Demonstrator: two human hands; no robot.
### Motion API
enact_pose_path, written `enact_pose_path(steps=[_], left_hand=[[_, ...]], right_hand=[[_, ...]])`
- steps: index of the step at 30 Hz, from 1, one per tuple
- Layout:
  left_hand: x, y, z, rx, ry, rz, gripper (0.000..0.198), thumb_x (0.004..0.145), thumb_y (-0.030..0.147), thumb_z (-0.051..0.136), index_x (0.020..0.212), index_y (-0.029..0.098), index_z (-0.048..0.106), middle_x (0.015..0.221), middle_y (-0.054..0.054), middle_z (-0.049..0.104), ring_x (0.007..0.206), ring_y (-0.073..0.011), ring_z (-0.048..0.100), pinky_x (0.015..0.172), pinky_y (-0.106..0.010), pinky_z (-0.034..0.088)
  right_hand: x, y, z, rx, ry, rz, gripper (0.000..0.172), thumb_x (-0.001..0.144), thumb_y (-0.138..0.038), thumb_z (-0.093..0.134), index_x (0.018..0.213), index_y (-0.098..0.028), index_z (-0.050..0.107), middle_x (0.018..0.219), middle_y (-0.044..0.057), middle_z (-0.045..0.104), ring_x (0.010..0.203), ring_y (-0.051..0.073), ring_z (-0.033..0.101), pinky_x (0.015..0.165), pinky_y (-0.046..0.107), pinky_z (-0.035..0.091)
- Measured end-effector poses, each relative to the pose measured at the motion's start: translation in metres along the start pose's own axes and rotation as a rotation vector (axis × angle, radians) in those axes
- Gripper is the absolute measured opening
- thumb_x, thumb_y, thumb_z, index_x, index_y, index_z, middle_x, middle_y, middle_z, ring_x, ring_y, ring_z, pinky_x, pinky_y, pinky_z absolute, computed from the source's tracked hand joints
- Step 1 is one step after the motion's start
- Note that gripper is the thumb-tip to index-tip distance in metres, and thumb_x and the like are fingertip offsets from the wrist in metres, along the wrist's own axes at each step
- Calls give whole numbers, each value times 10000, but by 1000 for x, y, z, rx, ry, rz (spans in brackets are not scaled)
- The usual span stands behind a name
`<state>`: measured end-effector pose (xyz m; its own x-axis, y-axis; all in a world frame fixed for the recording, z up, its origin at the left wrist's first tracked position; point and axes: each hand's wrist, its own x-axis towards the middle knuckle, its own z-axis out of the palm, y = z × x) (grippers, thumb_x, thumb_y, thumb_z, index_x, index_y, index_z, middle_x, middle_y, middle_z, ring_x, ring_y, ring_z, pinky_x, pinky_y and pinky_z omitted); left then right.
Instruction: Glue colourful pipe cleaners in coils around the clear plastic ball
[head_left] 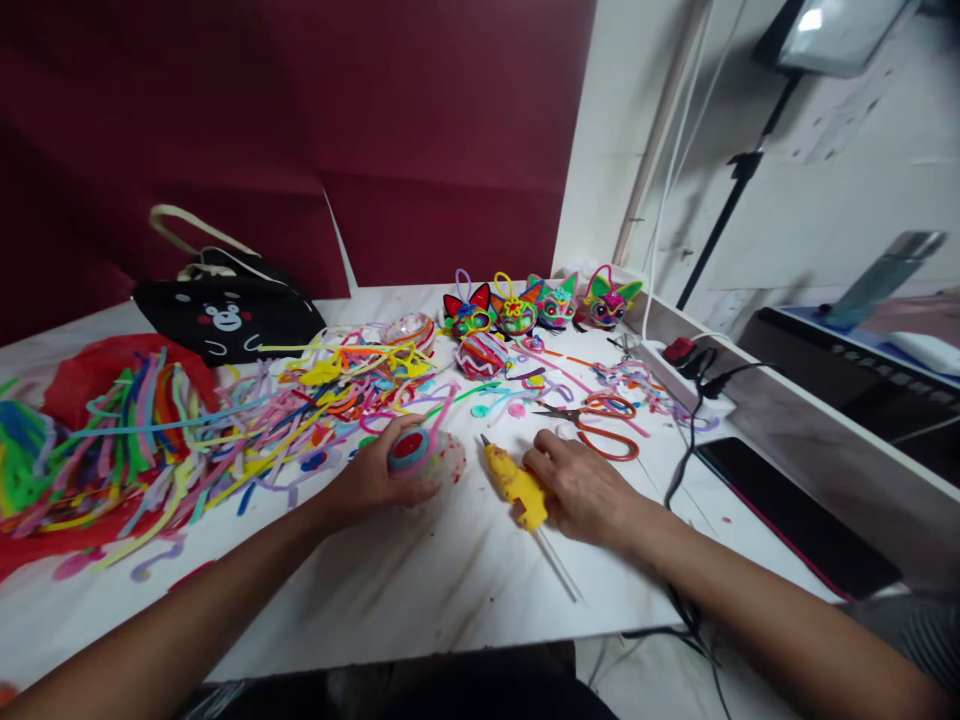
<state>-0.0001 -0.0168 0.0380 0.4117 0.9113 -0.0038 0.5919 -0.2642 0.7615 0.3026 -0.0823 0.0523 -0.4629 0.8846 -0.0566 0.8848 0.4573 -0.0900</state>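
Observation:
My left hand (pixel 390 470) is wrapped round a clear plastic ball (pixel 450 458) that has a grey-blue pipe-cleaner ring with a red centre and a pink pipe cleaner sticking up. On the white table, my right hand (pixel 574 480) has its fingers curled at the side of a yellow hot glue gun (pixel 517 482). The gun's nozzle points away toward the ball, and a clear glue stick (pixel 559 565) sticks out of its back end. Orange-handled scissors (pixel 600 420) lie just beyond my right hand. A teal pompom-like disc (pixel 478 411) and a pink one (pixel 517 410) lie beyond the ball.
Loose pipe cleaners (pixel 300 420) cover the left side, some on a red bag (pixel 180 365). Behind stand several decorated cat-eared balls (pixel 514 312) and a black bag (pixel 225 315). At right lie a phone (pixel 795 510), a power strip (pixel 686 375) and cables (pixel 686 460).

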Motion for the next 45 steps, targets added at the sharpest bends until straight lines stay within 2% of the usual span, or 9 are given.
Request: enact_pose_path(steps=[2,4,7,11,13,17,22,30,45], left_hand=[[3,-5,-3,-111,0,29,970,636,630,851,1443,242,479,1389,-115,645,1203,-385,665,939,-439,602],[6,-11,-4,-162,-1,94,978,622,644,862,1435,243,495,1427,-122,620,1289,-411,610,1014,-461,571],[7,-23,0,-205,-16,148,1069,594,680,872,1477,241,459,1526,-156,537,1405,-448,505,1135,-522,483],[3,-33,11,-242,-21,148,1157,548,678,904,1509,243,428,1614,-182,422,1492,-469,384,1223,-575,368],[0,-33,14,-270,-37,157,1118,564,647,911,1498,252,441,1602,-170,445,1502,-463,371,1228,-585,355],[-6,-26,16,-334,-64,189,1040,614,574,910,1498,271,453,1568,-144,503,1488,-435,410,1208,-562,397],[-7,-13,17,-396,-78,246,1085,671,479,912,1584,298,356,1563,-140,503,1428,-393,505,1183,-511,443],[-9,-16,18,-344,-51,207,1169,656,543,914,1611,342,271,1600,-94,456,1498,-406,395,1258,-546,335],[-11,-18,20,-426,-95,181,1242,692,526,922,1648,350,148,1628,-116,417,1492,-381,418,1167,-486,481]], right_hand=[[-4,3,-1,51,84,-9,284,862,-211,604,1138,-149,625,1168,133,580,936,248,629,806,360,495],[-8,5,-4,126,226,-34,329,814,-167,603,1142,-149,605,1170,130,572,934,245,622,794,360,507],[-12,2,-8,201,420,-116,295,843,-181,569,1134,-139,582,1138,136,574,918,248,619,785,375,528],[-14,-11,-6,194,536,-255,228,913,-243,517,1103,-131,574,1071,145,590,850,254,614,721,386,545],[-14,-17,-2,189,563,-300,233,942,-281,502,1109,-134,570,1042,143,600,837,256,618,706,387,553],[-15,-25,6,196,569,-336,269,993,-332,467,1148,-137,568,1022,144,618,820,248,628,703,381,560],[-14,-27,9,194,557,-391,291,1006,-343,451,1158,-132,581,1010,151,635,803,248,621,695,378,547],[-12,-29,10,201,503,-422,255,914,-244,488,1083,-107,620,957,153,651,768,252,589,664,382,515],[-10,-30,7,192,496,-453,258,863,-159,470,1057,-105,631,945,139,654,710,224,542,632,368,446]])
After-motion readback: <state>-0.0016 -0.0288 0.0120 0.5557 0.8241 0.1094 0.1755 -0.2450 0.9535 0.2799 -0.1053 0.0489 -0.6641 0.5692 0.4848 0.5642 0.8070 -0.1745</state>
